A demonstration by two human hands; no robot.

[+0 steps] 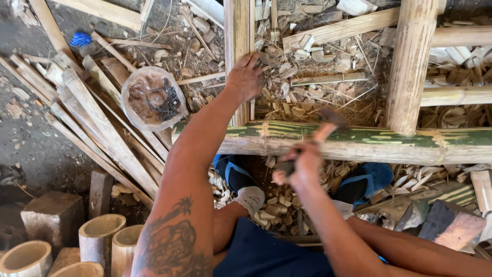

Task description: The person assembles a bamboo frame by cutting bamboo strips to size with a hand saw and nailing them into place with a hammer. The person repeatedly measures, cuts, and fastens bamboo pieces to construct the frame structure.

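Hammer (322, 134) sat clamped in my right hand (302, 166), centre frame, blurred, its handle slanting up-right toward the green bamboo pole (369, 141). That pole's long axis ran left-right across the middle, directly above the hammer hand and touching nothing of it that I could tell. My left hand (245, 78) lay fingers spread, pressed on the upright bamboo post (237, 31) in upper centre, farther from the pole joint than the right. Counted: one hammer, two upright posts, one bag of nails (152, 98) at left, four cut bamboo tubes (101, 232) lower left, two blue sandals (370, 179).
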